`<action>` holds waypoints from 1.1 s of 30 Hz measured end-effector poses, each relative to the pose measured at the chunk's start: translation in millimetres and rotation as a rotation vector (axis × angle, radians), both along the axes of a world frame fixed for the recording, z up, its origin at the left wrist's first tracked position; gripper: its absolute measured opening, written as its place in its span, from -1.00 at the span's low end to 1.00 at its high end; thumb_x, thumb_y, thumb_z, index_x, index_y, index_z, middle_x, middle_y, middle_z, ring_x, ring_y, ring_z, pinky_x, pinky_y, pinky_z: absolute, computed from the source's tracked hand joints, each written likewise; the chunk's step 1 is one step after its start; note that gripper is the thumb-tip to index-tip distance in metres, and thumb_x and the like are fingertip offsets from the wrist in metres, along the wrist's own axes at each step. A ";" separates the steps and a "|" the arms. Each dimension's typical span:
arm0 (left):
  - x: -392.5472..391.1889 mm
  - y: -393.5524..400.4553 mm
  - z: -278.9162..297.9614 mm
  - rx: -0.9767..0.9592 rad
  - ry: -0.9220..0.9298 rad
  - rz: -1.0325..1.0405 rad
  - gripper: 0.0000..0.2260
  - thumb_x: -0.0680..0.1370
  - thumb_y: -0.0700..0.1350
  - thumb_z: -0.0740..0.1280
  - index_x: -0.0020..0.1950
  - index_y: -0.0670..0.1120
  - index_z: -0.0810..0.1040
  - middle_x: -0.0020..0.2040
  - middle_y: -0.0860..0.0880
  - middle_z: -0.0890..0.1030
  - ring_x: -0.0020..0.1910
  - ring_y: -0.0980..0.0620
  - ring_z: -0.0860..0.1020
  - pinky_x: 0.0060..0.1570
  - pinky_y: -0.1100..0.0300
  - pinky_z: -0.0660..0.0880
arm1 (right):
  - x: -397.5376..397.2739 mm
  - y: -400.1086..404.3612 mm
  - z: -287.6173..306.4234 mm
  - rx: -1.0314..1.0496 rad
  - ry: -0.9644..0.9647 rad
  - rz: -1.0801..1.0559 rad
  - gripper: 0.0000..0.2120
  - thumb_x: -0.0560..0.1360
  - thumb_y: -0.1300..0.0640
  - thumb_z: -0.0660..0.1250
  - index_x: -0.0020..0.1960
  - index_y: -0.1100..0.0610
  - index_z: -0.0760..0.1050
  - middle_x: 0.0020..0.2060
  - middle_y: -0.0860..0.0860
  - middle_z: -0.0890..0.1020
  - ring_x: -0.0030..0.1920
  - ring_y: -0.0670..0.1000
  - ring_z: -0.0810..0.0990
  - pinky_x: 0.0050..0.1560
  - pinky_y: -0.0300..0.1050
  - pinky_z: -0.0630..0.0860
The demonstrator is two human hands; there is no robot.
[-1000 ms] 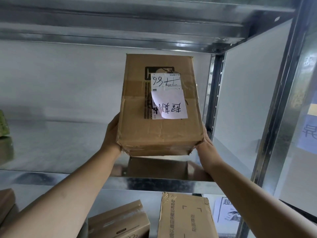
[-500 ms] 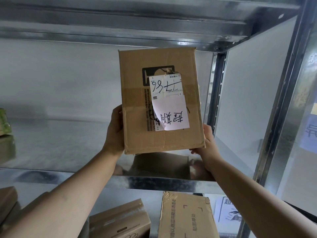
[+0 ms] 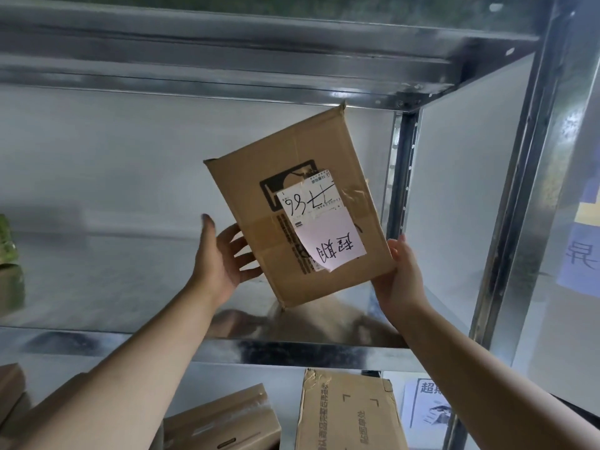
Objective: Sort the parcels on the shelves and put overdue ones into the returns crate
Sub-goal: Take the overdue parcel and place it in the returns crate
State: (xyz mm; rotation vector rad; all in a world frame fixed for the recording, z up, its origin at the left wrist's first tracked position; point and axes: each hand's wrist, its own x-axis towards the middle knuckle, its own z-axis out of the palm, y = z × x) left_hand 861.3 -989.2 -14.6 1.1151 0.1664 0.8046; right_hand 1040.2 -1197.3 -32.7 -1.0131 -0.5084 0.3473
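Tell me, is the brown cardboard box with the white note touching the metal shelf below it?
Apart. The head view shows the brown cardboard box lifted above the metal shelf, bare shelf under its lowest corner.

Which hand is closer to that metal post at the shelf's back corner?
Right. The right hand holds the box's corner just below the post; the left hand is farther left.

The cardboard parcel (image 3: 292,219), upright and square-on a second ago, has tipped so its top now leans toward one o'clock and its bottom corner points to seven. The left hand (image 3: 224,258) has come off the side, fingers spread behind the box. The right hand (image 3: 401,280) has slid under the lower right edge.
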 end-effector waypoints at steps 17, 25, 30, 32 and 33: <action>-12.4 -0.4 1.6 0.388 -0.194 0.627 -0.14 0.39 0.46 0.10 0.59 0.13 -0.06 0.60 0.05 0.06 0.43 0.14 0.32 0.36 0.05 0.39 | -8.9 6.4 -2.2 -0.166 -0.248 0.109 0.02 0.23 -0.56 0.24 0.53 -0.07 0.10 0.41 -0.02 0.43 0.46 0.05 0.35 0.55 0.13 0.14; -14.9 -4.1 5.5 0.480 -0.370 0.840 0.04 0.39 0.51 0.16 0.59 -0.09 -0.21 0.61 -0.11 -0.10 0.29 0.63 0.18 0.18 0.55 0.32 | -22.5 4.3 -4.7 -0.428 -0.392 0.315 0.03 0.17 -0.38 0.55 0.50 -0.23 0.14 0.38 -0.11 0.48 0.33 0.04 0.53 0.36 0.05 0.46; -14.3 5.7 4.9 0.432 -0.398 0.881 0.00 0.42 0.47 0.17 0.59 -0.11 -0.17 0.58 -0.04 -0.01 0.31 0.60 0.18 0.16 0.56 0.30 | -23.3 4.8 -4.1 -0.452 -0.451 0.342 -0.45 0.50 -0.07 0.44 0.42 -0.24 0.32 0.40 -0.13 0.50 0.36 -0.03 0.50 0.36 0.00 0.44; -13.3 10.5 2.8 0.415 -0.412 0.907 -0.11 0.49 0.40 0.18 0.59 -0.14 -0.04 0.53 -0.01 0.12 0.32 0.54 0.24 0.19 0.53 0.30 | -25.9 4.1 -2.0 -0.458 -0.469 0.340 -0.39 0.50 -0.08 0.40 0.48 -0.25 0.24 0.43 -0.13 0.44 0.39 -0.02 0.47 0.39 0.01 0.42; -13.0 12.6 2.1 0.383 -0.421 0.925 -0.19 0.51 0.33 0.17 0.57 -0.16 0.05 0.48 -0.01 0.23 0.27 0.51 0.32 0.18 0.51 0.32 | -26.9 3.6 -1.2 -0.464 -0.483 0.342 -0.36 0.49 -0.09 0.39 0.49 -0.26 0.21 0.44 -0.14 0.41 0.40 -0.02 0.45 0.40 0.01 0.41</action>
